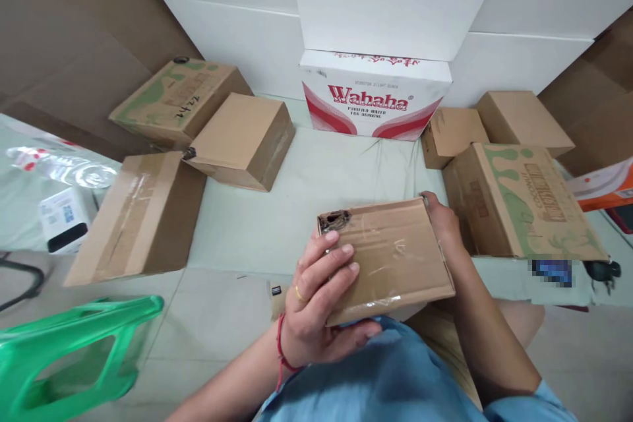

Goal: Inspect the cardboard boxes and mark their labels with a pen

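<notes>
Between my two hands, close in front of my body, is a brown cardboard box (pixel 395 254) with a torn, dark hole at its far left corner and shiny tape along its near edge. My left hand (pixel 321 297) grips its left side, fingers over the top face and thumb below the near edge. A ring and a red cord bracelet show on that hand and wrist. On the box's right side is my right hand (pixel 444 224), wrapped round the far right edge, with most of its fingers hidden behind the cardboard.
A white and red Wahaha carton (pixel 370 99) stands at the back of the pale table cover (pixel 341 171). Several brown boxes flank it, including a taped box (pixel 133 211) at left and a green-printed box (pixel 524 201) at right. A green stool (pixel 74 349) stands lower left.
</notes>
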A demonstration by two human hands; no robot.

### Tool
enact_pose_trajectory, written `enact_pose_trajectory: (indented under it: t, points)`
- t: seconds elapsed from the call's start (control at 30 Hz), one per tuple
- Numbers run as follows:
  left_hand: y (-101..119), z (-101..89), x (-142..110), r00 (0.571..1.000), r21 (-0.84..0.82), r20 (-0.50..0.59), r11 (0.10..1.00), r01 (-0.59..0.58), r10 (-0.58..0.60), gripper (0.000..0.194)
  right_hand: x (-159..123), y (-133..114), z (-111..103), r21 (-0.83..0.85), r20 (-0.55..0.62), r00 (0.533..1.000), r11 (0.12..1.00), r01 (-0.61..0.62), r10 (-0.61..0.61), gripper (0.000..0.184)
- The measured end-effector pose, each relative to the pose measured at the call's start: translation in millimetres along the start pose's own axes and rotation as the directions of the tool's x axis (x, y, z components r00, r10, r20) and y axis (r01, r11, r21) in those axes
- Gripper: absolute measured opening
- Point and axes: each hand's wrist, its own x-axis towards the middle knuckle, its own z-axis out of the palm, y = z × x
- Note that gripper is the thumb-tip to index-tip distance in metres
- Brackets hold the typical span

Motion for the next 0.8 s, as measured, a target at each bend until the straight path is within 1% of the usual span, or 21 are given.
enact_pose_trajectory:
  t: [0.07,0.1,0.13,0.17,0.2,0.23,0.27,0.3,0.33,0.37,0.4,0.43,0.47,0.5,0.57,0.6,0.63,0.7,0.73,0.77,0.8]
  points:
    - [-2.5,5.2,-4.8,0.999,0.026,-0.041,1.000,-0.006,0.007,0.072,-3.8,5.4,-7.5,0.133,-0.002,1.000,0.991,0.016,-0.016,0.039]
    - [-3.7,7.5,-6.7,0.999,0.026,-0.051,1.000,-0.012,0.013,0.072,-6.8,7.0,-14.4,0.220,-0.017,1.000,0.975,0.025,-0.022,0.040]
    - [-4.9,9.4,-8.2,0.998,0.018,-0.059,1.000,-0.012,0.013,0.072,-10.3,7.0,-23.6,0.352,-0.042,0.999,0.935,0.044,-0.031,0.041]
    - [-5.9,11.2,-9.3,0.998,0.001,-0.065,1.000,-0.007,0.007,0.071,-14.2,4.8,-35.1,0.512,-0.076,0.996,0.856,0.074,-0.041,0.042]
    - [-6.9,12.8,-9.9,0.998,-0.023,-0.067,1.000,0.001,-0.003,0.070,-18.2,0.2,-48.4,0.670,-0.112,0.992,0.733,0.113,-0.050,0.039]
    - [-7.9,14.7,-10.3,0.998,-0.051,-0.063,0.999,0.012,-0.016,0.070,-22.4,-6.9,-62.9,0.808,-0.139,0.988,0.570,0.151,-0.065,0.035]
    - [-8.8,16.9,-10.5,0.998,-0.081,-0.056,0.996,0.026,-0.031,0.069,-26.9,-16.5,-77.9,0.882,-0.157,0.983,0.435,0.183,-0.095,0.030]
    - [-9.8,19.6,-10.8,0.998,-0.108,-0.048,0.993,0.038,-0.044,0.069,-31.5,-28.2,-92.2,0.907,-0.160,0.977,0.370,0.201,-0.138,0.026]
    - [-10.7,22.9,-11.1,0.998,-0.129,-0.046,0.991,0.045,-0.051,0.068,-36.5,-41.5,-105.0,0.917,-0.147,0.968,0.339,0.210,-0.203,0.023]
    - [-11.5,26.7,-11.4,0.997,-0.143,-0.051,0.989,0.045,-0.053,0.066,-41.7,-55.7,-115.6,0.920,-0.173,0.945,0.297,0.255,-0.276,0.019]
    - [-12.3,30.8,-11.8,0.997,-0.145,-0.064,0.989,0.042,-0.051,0.062,-47.2,-70.5,-123.2,0.918,-0.160,0.918,0.287,0.274,-0.363,0.021]
    - [-13.0,35.1,-12.0,0.995,-0.135,-0.086,0.990,0.033,-0.045,0.057,-52.8,-85.1,-127.7,0.910,-0.128,0.886,0.302,0.283,-0.445,0.029]
    - [-13.5,39.1,-12.1,0.993,-0.115,-0.113,0.993,0.022,-0.035,0.051,-58.4,-99.3,-129.0,0.897,-0.079,0.859,0.340,0.283,-0.506,0.035]
    - [-13.8,42.7,-12.1,0.990,-0.087,-0.141,0.996,0.009,-0.021,0.044,-63.7,-112.5,-127.2,0.876,-0.001,0.840,0.404,0.262,-0.542,0.033]
    - [-14.5,48.0,-11.7,0.982,-0.038,-0.191,0.999,-0.013,0.005,0.034,-72.4,-135.2,-116.5,0.807,0.151,0.808,0.544,0.232,-0.569,0.016]
    - [-14.9,49.7,-11.8,0.977,-0.027,-0.212,0.999,-0.018,0.012,0.031,-75.3,-144.1,-108.9,0.759,0.214,0.788,0.606,0.238,-0.577,0.012]
    - [-15.6,51.0,-12.3,0.973,-0.025,-0.232,0.999,-0.027,0.021,0.030,-77.0,-151.2,-100.8,0.716,0.255,0.763,0.646,0.265,-0.595,0.013]
    - [-17.8,53.3,-16.2,0.969,-0.036,-0.247,0.999,-0.023,0.013,0.030,-77.0,-159.7,-85.8,0.649,0.307,0.709,0.685,0.332,-0.635,0.011]
    - [-19.5,54.7,-19.9,0.970,-0.048,-0.243,0.999,-0.015,0.003,0.032,-75.7,-161.2,-80.0,0.634,0.308,0.699,0.687,0.355,-0.645,0.008]
    - [-21.6,56.6,-24.7,0.974,-0.072,-0.225,0.997,0.010,-0.026,0.036,-73.9,-161.1,-75.7,0.635,0.293,0.704,0.683,0.363,-0.647,0.007]
    - [-24.1,58.9,-30.5,0.977,-0.114,-0.185,0.990,0.082,-0.102,0.042,-72.1,-159.9,-72.8,0.642,0.270,0.715,0.674,0.365,-0.645,0.008]
